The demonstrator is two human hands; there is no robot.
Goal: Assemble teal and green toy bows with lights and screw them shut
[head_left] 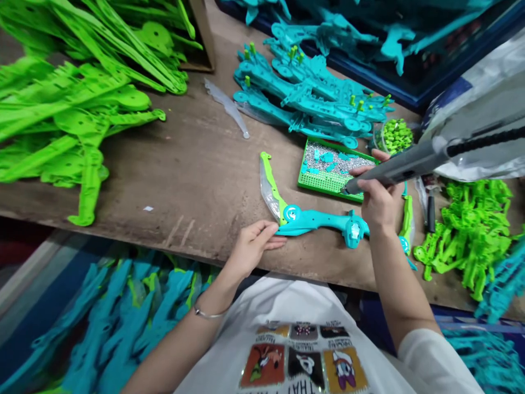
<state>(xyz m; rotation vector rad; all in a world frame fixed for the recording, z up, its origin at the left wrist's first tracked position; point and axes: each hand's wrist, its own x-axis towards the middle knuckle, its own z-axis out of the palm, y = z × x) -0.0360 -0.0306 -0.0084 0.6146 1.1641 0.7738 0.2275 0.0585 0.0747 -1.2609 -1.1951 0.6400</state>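
Note:
A toy sickle with a teal handle (324, 221) and a green, clear-edged blade (269, 183) lies on the wooden bench near its front edge. My left hand (254, 243) rests on the bench with fingers stretched out, fingertips touching the teal hub of the toy. My right hand (377, 194) is wrapped round a grey electric screwdriver (404, 164), whose tip points down over a green tray of screws (328, 183). A black cable runs from the tool to the upper right.
Piles of green plastic parts (74, 104) fill the left of the bench. Teal assembled parts (311, 93) are stacked behind the tray. Small green pieces (471, 235) lie at the right. A bin of teal parts (123, 323) sits below the bench.

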